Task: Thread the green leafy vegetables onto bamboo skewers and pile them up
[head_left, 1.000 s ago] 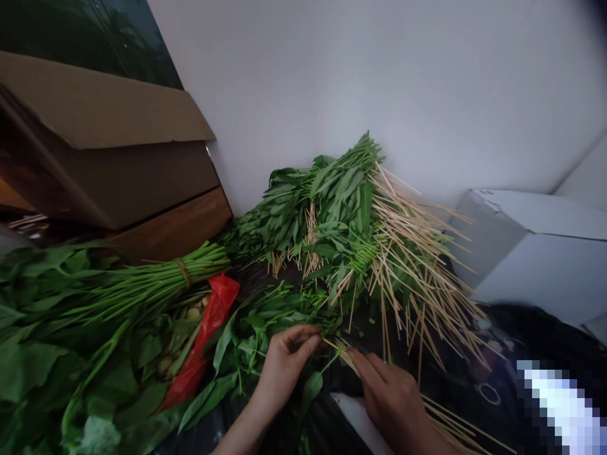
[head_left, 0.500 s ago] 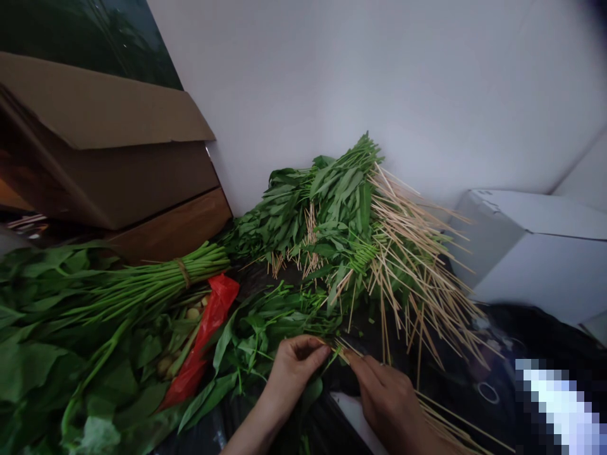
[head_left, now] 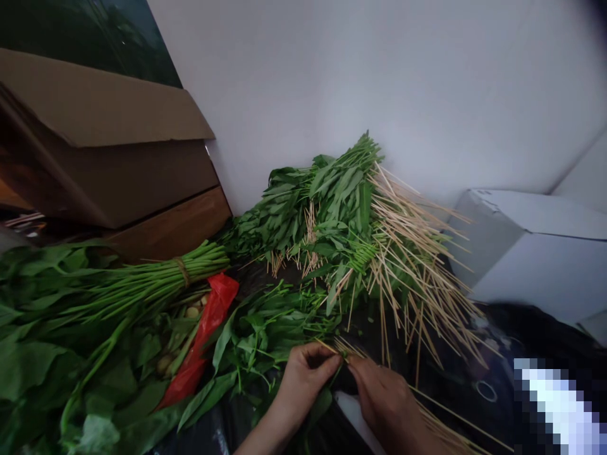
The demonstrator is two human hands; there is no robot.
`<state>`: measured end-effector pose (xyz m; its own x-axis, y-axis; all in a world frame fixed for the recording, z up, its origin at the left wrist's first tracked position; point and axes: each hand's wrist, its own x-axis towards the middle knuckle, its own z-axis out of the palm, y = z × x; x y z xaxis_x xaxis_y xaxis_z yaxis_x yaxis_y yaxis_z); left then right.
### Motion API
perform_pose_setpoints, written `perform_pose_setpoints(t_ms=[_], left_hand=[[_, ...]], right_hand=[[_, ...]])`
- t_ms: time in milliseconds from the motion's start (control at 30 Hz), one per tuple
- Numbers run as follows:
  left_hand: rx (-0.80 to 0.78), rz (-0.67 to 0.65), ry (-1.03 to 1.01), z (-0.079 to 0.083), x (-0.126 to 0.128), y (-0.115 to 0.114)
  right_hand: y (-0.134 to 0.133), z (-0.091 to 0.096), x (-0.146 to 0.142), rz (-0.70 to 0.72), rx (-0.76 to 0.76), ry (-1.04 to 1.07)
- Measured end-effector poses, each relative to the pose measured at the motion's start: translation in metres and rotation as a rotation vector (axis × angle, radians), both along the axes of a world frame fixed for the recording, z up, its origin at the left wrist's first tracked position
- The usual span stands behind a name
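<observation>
At lower centre of the head view, the left hand (head_left: 306,374) and right hand (head_left: 385,401) meet fingertip to fingertip above a black sheet (head_left: 493,354). The left hand is curled, thumb and fingers pinched together on a leaf (head_left: 322,402) that hangs below it. The right hand is closed, its fingers gripping a skewer (head_left: 329,348) whose tip points up and left past the left fingertips. More sticks (head_left: 448,424) run out to the right from under the right hand. Loose greens (head_left: 265,319) lie just beyond the left hand. Behind them, against the wall (head_left: 379,76), a pile (head_left: 346,208) of skewered greens rests with its bare stick ends fanned toward the right. To the left lie a tied bundle (head_left: 156,284) of stems and a red bag (head_left: 208,325). A cardboard box (head_left: 104,145) stands at upper left and a white box (head_left: 535,253) at right.
</observation>
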<state>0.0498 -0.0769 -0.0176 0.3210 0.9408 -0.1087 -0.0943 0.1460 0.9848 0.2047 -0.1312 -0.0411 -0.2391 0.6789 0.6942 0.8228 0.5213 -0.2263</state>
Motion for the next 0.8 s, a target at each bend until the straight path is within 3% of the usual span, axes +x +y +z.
perform_pose_setpoints(t_ms=[167,267,367,433,633,733,800], left_hand=[[0.073,-0.041,0.088,0.000,-0.012,0.003],[0.165,0.026,0.180,0.006,-0.026,0.016],[0.342,0.103,0.314,0.009,-0.037,0.031],[0.492,0.080,0.431,0.010,-0.041,0.038],[0.827,-0.052,0.822,0.002,-0.034,0.038],[0.901,-0.062,0.964,-0.001,-0.030,0.035],[0.922,-0.046,0.948,0.000,-0.029,0.033]], right_hand=[[0.003,0.004,0.005,-0.037,0.050,-0.010],[0.004,0.010,0.010,-0.136,0.144,-0.004],[0.005,0.015,0.014,-0.188,0.159,0.010],[0.005,0.016,0.014,-0.191,0.161,0.006],[0.006,0.015,0.013,-0.167,0.147,-0.009],[0.006,0.013,0.013,-0.160,0.137,-0.017],[0.006,0.011,0.012,-0.147,0.133,-0.015]])
